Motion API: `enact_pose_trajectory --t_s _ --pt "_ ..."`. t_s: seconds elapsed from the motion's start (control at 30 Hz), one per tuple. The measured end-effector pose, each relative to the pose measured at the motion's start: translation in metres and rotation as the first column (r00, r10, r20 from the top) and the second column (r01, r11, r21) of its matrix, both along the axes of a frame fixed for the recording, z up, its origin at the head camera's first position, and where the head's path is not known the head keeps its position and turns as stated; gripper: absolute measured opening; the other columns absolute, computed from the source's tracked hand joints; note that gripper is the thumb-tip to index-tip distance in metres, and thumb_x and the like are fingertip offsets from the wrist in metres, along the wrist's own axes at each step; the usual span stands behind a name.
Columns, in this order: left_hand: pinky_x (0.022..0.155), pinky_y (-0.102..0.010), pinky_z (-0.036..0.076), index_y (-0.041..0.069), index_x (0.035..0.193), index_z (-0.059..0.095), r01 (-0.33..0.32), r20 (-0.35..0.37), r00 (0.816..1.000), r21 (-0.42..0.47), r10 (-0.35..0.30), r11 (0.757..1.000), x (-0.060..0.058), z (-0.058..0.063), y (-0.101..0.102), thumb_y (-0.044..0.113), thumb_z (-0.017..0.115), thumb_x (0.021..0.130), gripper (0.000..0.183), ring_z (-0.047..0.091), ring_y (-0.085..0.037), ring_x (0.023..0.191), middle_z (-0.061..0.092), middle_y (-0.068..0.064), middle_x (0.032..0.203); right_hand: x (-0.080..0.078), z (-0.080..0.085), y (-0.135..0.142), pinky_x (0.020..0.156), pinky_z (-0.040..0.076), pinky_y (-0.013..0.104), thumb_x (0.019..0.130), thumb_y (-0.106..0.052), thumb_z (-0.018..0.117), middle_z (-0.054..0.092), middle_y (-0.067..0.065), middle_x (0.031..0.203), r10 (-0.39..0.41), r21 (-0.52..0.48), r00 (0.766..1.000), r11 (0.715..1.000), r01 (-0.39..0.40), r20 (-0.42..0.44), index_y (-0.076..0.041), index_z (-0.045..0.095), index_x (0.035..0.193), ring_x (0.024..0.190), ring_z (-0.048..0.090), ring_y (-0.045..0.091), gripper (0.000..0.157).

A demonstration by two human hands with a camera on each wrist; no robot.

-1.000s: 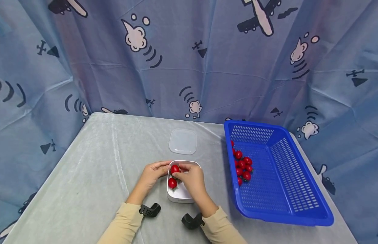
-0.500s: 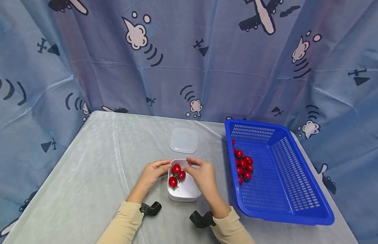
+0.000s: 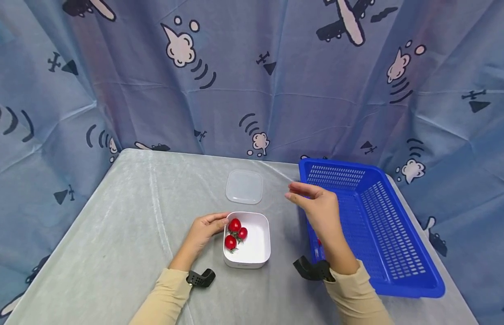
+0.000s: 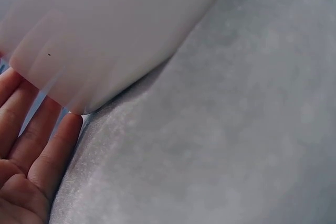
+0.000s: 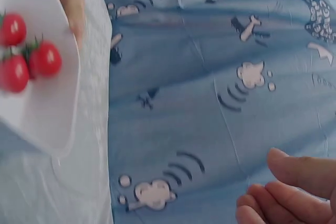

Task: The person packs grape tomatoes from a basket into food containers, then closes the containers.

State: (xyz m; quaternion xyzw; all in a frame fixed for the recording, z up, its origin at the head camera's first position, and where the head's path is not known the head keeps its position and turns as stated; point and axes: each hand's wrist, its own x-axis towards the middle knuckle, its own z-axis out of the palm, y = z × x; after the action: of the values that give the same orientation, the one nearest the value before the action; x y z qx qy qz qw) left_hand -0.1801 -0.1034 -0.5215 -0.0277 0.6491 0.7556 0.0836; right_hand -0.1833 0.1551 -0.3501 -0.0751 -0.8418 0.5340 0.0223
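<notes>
In the head view a white square box [image 3: 254,246] stands on the table with three red cherry tomatoes [image 3: 230,242] grouped at its left side, green stems on. My left hand [image 3: 206,229] rests at the box's left back corner, thumb by the rim. The left wrist view shows its straight fingers [image 4: 55,153] touching the outer wall. My right hand [image 3: 319,210] is raised over the left edge of the blue basket [image 3: 378,291], nothing between its thumb and fingers. In the right wrist view its fingers [image 5: 302,174] are loosely bent. The right forearm hides most tomatoes in the basket.
A clear square lid [image 3: 244,187] lies flat on the table behind the box. The grey cloth-covered table [image 3: 114,243] ends at a blue patterned curtain [image 3: 219,104] at the back. The basket's tall slotted walls stand at the right side.
The right hand let go of a tomato inside the box, then rose and moved right, over to the basket. The left hand has stayed at the box.
</notes>
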Motion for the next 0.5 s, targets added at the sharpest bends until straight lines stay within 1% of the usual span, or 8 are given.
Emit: enact_pose_trajectory --t_s 0.1,0.13,0.2,0.27,0.33,0.43,0.5 --pt "0.086 -0.020 0.057 -0.011 0.125 0.063 0.002 -0.003 1.000 -0.011 -0.002 1.000 0.001 0.000 0.000 0.008 0.067 0.093 0.037 0.068 0.001 0.093 0.071 -0.016 0.121 -0.011 0.004 0.016 0.085 0.053 0.010 0.086 -0.028 0.079 0.074 0.006 0.118 -0.023 -0.002 1.000 1.000 0.023 0.007 -0.008 0.072 0.122 0.094 0.066 -0.004 0.042" --pt "0.086 -0.020 0.057 -0.011 0.125 0.063 0.003 -0.004 1.000 -0.012 -0.003 1.000 0.001 0.000 0.000 0.008 0.067 0.093 0.037 0.068 0.001 0.093 0.071 -0.015 0.121 -0.015 0.005 0.022 0.083 0.053 0.010 0.086 -0.029 0.079 0.075 0.002 0.114 -0.032 -0.004 0.999 0.999 0.032 0.006 -0.007 0.071 0.122 0.091 0.065 -0.007 0.043" --pt "0.086 -0.020 0.057 -0.011 0.125 0.063 -0.001 -0.004 1.000 -0.009 0.001 1.000 0.001 -0.001 0.000 0.008 0.067 0.093 0.037 0.067 0.001 0.093 0.071 -0.015 0.121 -0.025 0.005 0.034 0.079 0.053 0.009 0.086 -0.028 0.079 0.077 -0.010 0.102 -0.044 -0.022 0.999 0.999 0.044 0.004 -0.005 0.070 0.124 0.087 0.065 -0.010 0.045" --pt "0.086 -0.019 0.057 -0.010 0.125 0.063 -0.002 -0.006 1.000 -0.013 0.002 1.000 0.001 -0.001 -0.001 0.008 0.067 0.093 0.037 0.067 0.001 0.094 0.071 -0.015 0.121 -0.035 0.003 0.045 0.077 0.054 0.009 0.086 -0.023 0.079 0.074 -0.019 0.090 -0.052 -0.091 0.999 0.995 0.051 -0.008 -0.001 0.068 0.125 0.082 0.066 -0.010 0.046" --pt "0.086 -0.019 0.057 -0.010 0.125 0.063 -0.007 -0.004 1.000 -0.012 0.007 1.000 0.001 -0.001 -0.001 0.008 0.067 0.093 0.037 0.068 0.001 0.093 0.071 -0.014 0.120 -0.045 -0.002 0.056 0.075 0.055 0.010 0.086 -0.018 0.078 0.070 -0.025 0.082 -0.058 -0.164 0.998 0.985 0.056 -0.011 0.001 0.067 0.125 0.079 0.067 -0.009 0.045" --pt "0.085 -0.019 0.057 -0.010 0.125 0.063 -0.007 0.002 1.000 -0.010 0.007 1.000 0.001 -0.001 -0.001 0.008 0.067 0.093 0.037 0.068 0.001 0.092 0.072 -0.014 0.119 -0.060 -0.012 0.071 0.074 0.057 0.012 0.086 -0.012 0.078 0.071 -0.023 0.080 -0.049 -0.271 0.999 0.961 0.047 0.001 0.002 0.066 0.123 0.079 0.069 -0.006 0.042" --pt "0.085 -0.019 0.057 -0.010 0.125 0.063 -0.005 0.005 1.000 -0.008 0.005 1.000 0.001 -0.001 -0.001 0.008 0.067 0.093 0.037 0.069 0.000 0.091 0.072 -0.013 0.118 -0.069 -0.019 0.079 0.075 0.057 0.013 0.086 -0.011 0.078 0.071 -0.021 0.081 -0.033 -0.294 0.999 0.955 0.036 0.015 0.004 0.065 0.124 0.080 0.069 -0.005 0.043"
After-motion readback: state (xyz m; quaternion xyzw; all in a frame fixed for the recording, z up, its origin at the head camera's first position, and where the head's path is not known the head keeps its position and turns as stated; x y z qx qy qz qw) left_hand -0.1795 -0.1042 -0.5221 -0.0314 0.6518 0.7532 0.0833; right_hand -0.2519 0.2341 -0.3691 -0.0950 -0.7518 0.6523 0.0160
